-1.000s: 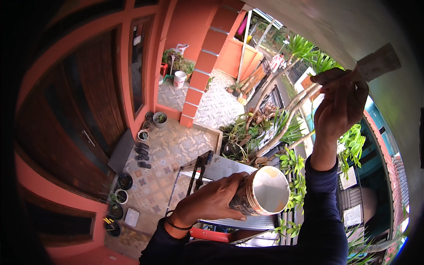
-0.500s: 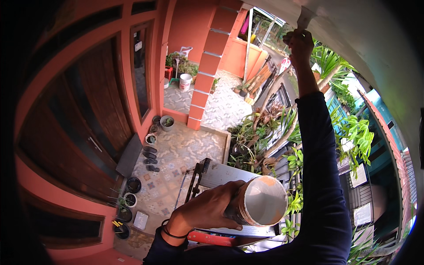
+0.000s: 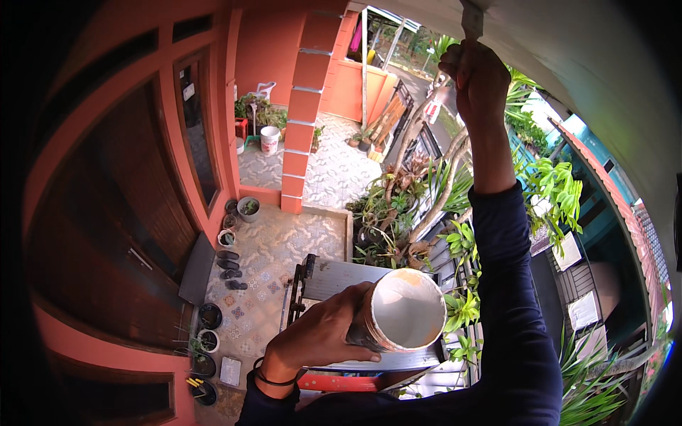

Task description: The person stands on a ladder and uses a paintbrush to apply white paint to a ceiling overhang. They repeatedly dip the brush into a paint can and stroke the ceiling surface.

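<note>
My left hand (image 3: 321, 328) is wrapped around the side of a round plastic tub (image 3: 372, 319), tilted so that its mouth faces me. Whitish paste coats the inside and smears the rim. Raised high at the upper right, my right hand (image 3: 483, 82) grips a putty knife (image 3: 472, 23). Its blade is up at the pale ceiling (image 3: 561, 64); whether the edge touches the surface is hard to tell. The fingers hide the knife's handle.
Beneath the tub is a metal platform (image 3: 341, 278) with a red bar (image 3: 339, 383). Far below lies a tiled floor (image 3: 277, 241) with potted plants and sandals (image 3: 229, 265) along the orange wall. A tiled pillar (image 3: 297, 142) stands ahead; leafy plants (image 3: 558, 188) grow right.
My view has swung slightly right, so the porch slides left. The right hand and putty knife look nearer and the blade sits differently against the ceiling. The left hand still holds the tub.
</note>
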`<state>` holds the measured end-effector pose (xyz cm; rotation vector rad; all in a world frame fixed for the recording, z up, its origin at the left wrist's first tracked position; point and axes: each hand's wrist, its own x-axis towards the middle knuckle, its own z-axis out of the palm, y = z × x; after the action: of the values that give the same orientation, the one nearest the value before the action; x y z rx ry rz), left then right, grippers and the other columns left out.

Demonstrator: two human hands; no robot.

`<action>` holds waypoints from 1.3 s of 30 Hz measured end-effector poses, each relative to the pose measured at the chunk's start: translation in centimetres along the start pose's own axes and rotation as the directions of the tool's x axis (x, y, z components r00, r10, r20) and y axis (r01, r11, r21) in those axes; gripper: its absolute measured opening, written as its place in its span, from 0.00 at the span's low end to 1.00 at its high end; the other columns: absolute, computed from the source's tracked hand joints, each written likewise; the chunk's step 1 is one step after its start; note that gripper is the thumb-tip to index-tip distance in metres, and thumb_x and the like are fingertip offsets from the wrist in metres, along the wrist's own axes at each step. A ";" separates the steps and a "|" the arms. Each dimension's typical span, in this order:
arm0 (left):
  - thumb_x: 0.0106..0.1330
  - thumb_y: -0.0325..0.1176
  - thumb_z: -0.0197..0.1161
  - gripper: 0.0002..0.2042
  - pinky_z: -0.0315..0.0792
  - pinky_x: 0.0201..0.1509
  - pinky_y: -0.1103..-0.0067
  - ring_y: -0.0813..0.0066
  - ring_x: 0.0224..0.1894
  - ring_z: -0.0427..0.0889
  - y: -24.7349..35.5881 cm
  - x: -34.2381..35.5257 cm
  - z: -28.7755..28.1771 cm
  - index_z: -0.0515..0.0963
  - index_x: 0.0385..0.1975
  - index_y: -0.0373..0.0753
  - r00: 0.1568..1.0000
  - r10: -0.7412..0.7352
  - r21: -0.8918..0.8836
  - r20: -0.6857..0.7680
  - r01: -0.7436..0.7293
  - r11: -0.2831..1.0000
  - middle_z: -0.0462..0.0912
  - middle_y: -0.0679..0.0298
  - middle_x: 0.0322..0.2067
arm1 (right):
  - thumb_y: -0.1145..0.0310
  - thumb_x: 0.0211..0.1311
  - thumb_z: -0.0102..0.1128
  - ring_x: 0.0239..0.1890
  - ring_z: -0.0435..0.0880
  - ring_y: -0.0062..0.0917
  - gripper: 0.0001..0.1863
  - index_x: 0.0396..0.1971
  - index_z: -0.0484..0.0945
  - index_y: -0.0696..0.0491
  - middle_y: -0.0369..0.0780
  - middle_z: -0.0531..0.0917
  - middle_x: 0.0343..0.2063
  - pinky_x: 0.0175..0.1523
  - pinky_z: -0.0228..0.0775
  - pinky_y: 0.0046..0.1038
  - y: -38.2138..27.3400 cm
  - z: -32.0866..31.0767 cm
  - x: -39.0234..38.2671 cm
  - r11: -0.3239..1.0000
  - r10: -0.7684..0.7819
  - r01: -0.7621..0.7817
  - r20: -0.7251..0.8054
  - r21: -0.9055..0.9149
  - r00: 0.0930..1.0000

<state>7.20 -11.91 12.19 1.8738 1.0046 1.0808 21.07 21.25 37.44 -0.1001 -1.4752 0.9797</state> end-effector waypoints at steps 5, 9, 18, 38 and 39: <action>0.51 0.46 0.87 0.54 0.72 0.74 0.60 0.42 0.70 0.76 0.1 -0.1 -0.1 0.61 0.76 0.31 0.999 0.040 0.061 -0.007 -0.039 0.997 0.74 0.43 0.68 | 0.68 0.84 0.54 0.29 0.86 0.31 0.14 0.49 0.78 0.67 0.45 0.84 0.29 0.40 0.84 0.35 -5.9 0.5 -6.0 0.996 -0.085 0.083 0.052 0.046 0.995; 0.52 0.45 0.88 0.57 0.69 0.76 0.61 0.45 0.73 0.75 -0.2 -0.1 -0.1 0.58 0.78 0.31 0.999 0.040 0.064 0.005 -0.041 0.997 0.73 0.42 0.70 | 0.67 0.86 0.50 0.28 0.84 0.29 0.15 0.48 0.78 0.65 0.45 0.83 0.28 0.38 0.82 0.34 -9.4 0.8 -9.8 0.991 -0.111 0.106 0.064 0.081 0.992; 0.51 0.44 0.89 0.56 0.69 0.76 0.62 0.47 0.73 0.75 -0.3 -0.2 0.1 0.60 0.77 0.31 1.000 0.008 0.040 -0.005 -0.008 0.999 0.74 0.43 0.70 | 0.66 0.85 0.56 0.33 0.90 0.32 0.14 0.54 0.71 0.62 0.50 0.88 0.38 0.41 0.85 0.32 -3.9 0.3 -9.0 0.916 -0.380 0.381 0.031 -0.127 0.924; 0.48 0.43 0.88 0.54 0.72 0.74 0.63 0.47 0.71 0.77 1.2 0.5 -0.5 0.64 0.76 0.34 0.980 -0.180 -0.001 0.079 0.181 0.983 0.76 0.46 0.68 | 0.62 0.76 0.69 0.25 0.89 0.31 0.16 0.48 0.80 0.61 0.44 0.88 0.26 0.32 0.83 0.32 16.0 -7.7 10.9 0.968 0.156 -0.161 -0.042 -0.193 0.987; 0.49 0.43 0.88 0.54 0.72 0.74 0.63 0.47 0.71 0.77 1.3 0.5 -0.5 0.64 0.76 0.34 0.980 -0.183 0.009 0.081 0.183 0.983 0.76 0.46 0.68 | 0.62 0.76 0.70 0.25 0.88 0.30 0.16 0.46 0.80 0.61 0.43 0.87 0.26 0.32 0.82 0.32 15.7 -7.7 10.5 0.535 -0.106 0.237 0.214 -0.811 0.971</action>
<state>7.22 -11.89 13.68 1.7733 1.1063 0.8891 17.95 41.31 34.81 -0.5817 -1.9424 0.0257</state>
